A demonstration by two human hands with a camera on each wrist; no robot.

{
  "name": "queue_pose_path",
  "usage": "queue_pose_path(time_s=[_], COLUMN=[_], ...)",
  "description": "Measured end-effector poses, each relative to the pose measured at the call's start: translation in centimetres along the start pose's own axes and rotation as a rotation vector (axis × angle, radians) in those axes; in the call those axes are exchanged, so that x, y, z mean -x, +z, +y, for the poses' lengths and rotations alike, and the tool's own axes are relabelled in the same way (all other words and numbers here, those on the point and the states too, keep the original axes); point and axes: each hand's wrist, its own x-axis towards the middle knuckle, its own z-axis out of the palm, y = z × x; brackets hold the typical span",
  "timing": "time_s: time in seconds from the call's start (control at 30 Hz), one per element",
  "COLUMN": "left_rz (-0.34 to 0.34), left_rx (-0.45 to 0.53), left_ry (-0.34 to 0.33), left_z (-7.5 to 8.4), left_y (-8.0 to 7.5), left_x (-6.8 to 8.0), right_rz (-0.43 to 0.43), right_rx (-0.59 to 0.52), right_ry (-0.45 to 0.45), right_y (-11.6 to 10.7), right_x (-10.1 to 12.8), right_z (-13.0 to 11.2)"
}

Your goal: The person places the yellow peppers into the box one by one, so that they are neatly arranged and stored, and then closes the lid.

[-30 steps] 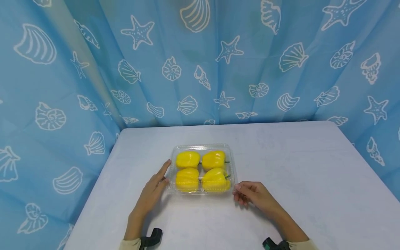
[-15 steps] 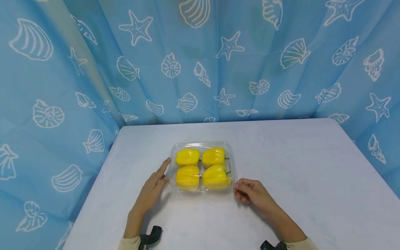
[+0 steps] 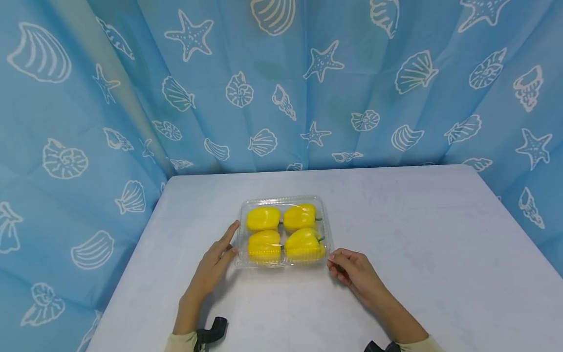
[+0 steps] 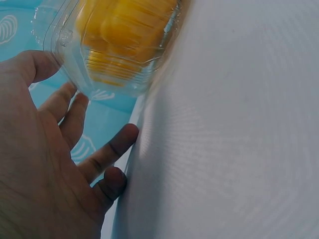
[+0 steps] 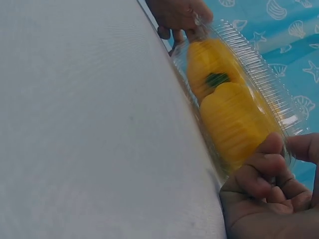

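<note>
4 peppers (image 3: 284,233) — all yellow — in 1 box (image 3: 326,230); 2 hands (image 3: 215,261) on 1 table (image 3: 418,234); 1 curtain (image 3: 88,122) behind.

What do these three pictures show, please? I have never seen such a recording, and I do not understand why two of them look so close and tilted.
There is no machine here: a person works with two bare hands and wears three cameras. The wide picture comes from a camera on the head, looking forward and down. The two close, tilted pictures come from cameras on the wrists, so each shows its own hand from very near.

On the pale white table lies one clear plastic clamshell box, lid closed, with four yellow bell peppers inside, two by two. Behind it hangs a blue curtain with white shells and starfish.

The left hand lies with straight fingers against the box's left side. The right hand has curled fingers at the box's near right corner; the right wrist view suggests they pinch the rim, but I cannot be sure.
</note>
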Motion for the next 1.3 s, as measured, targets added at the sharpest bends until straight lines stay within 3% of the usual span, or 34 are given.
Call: queue_pose_path(time_s=[0.13,0.23,0.4,0.6,0.73,0.87,0.93,1.0,1.07,1.17,1.3], left_rz=[-0.003,-0.003,0.0,0.033,0.079,0.17,0.229,0.243,0.202,0.073,-0.061], left_rx=[0.014,0.019,0.042,0.083,0.109,0.153,0.206,0.304,0.422,0.57,0.618], left_ry=[-0.003,0.003,0.014,0.009,0.019,0.029,0.001,-0.059,-0.141,-0.25,-0.298], left_z=[0.0,-0.1,-0.2,-0.2,0.0,0.2,0.4,0.6,0.8,1.0,1.2], left_y=[0.0,0.0,0.0,0.2,0.1,-0.1,-0.3,-0.6,-0.8,-1.0,-1.0], left_x=[0.1,0.1,-0.1,-0.2,-0.2,-0.2,-0.2,-0.1,-0.1,-0.2,-0.3], right_rz=[0.041,0.054,-0.016,-0.049,-0.053,-0.07,-0.083,-0.088,-0.083,-0.082,-0.094], right_rx=[0.106,0.249,0.415,0.629,0.731,0.741,0.734,0.732,0.735,0.731,0.715], right_ry=[-0.074,-0.207,-0.439,-0.585,-0.645,-0.667,-0.67,-0.674,-0.676,-0.682,-0.685], right_y=[0.0,-0.4,-1.4,-2.5,-2.9,-3.1,-3.1,-3.1,-3.2,-3.3,-3.4], right_x=[-0.2,-0.5,-1.2,-2.1,-2.6,-2.9,-3.0,-3.1,-3.3,-3.4,-3.3], right_z=[0.2,0.4,0.6,0.2,-0.2,-0.3,-0.2,-0.1,0.0,0.2,0.3])
